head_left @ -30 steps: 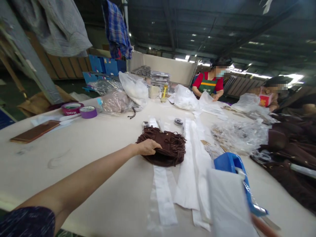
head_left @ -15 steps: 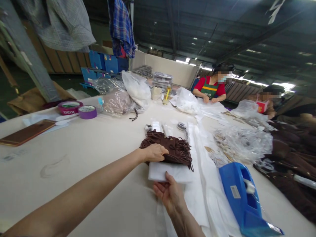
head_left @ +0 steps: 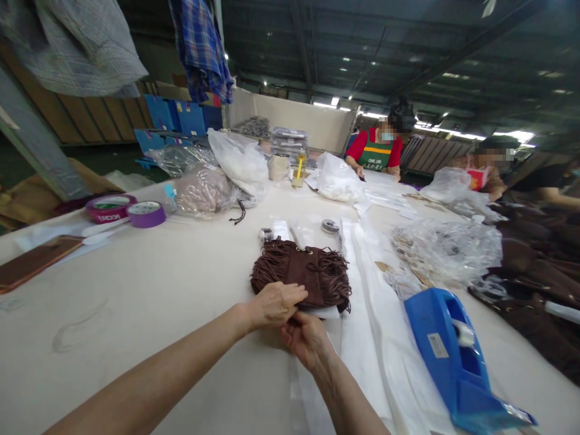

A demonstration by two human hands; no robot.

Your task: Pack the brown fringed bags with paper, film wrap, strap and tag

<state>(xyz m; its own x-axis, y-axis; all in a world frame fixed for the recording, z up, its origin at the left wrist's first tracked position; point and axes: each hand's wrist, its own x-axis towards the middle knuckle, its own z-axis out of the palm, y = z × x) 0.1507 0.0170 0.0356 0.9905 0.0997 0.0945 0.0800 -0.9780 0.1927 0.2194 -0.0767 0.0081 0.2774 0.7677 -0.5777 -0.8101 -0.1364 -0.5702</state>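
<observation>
A: Pos. of brown fringed bag (head_left: 312,278)?

B: Lying on pale table (head_left: 190,290), approx. ctr of view, fringe at both sides, gold-toned eyelets twd far edge.

A: L hand (head_left: 276,304)?

B: Grasping bag's near edge, fingers on top; thumb hidden.

A: R hand (head_left: 307,341)?

B: Palm part-turned up, fingers curled just below L hand, at bag's near edge. Fingertips partly hidden; can't tell if gripping anything.

A: Anything under bag?

B: Yes, white sheet (head_left: 328,312), only a sliver showing at near R corner. Rest covered.

A: Immed. surroundings?

B: White strips (head_left: 357,302) run lengthwise just R of bag. Grey tape roll (head_left: 330,230) beyond far edge. Blue tape dispenser (head_left: 428,326) further R, well apart from hands.

A: L side of table?

B: Magenta tape roll (head_left: 110,214) next to purple tape roll (head_left: 147,219); phone (head_left: 38,261) nearer, at view's L edge.

A: Far side + R?

B: Crumpled clear plastic (head_left: 457,251) to R, dark brown pile (head_left: 539,272) past it. Co-worker in green apron (head_left: 375,158) across table, w/ white sheets in front.
</observation>
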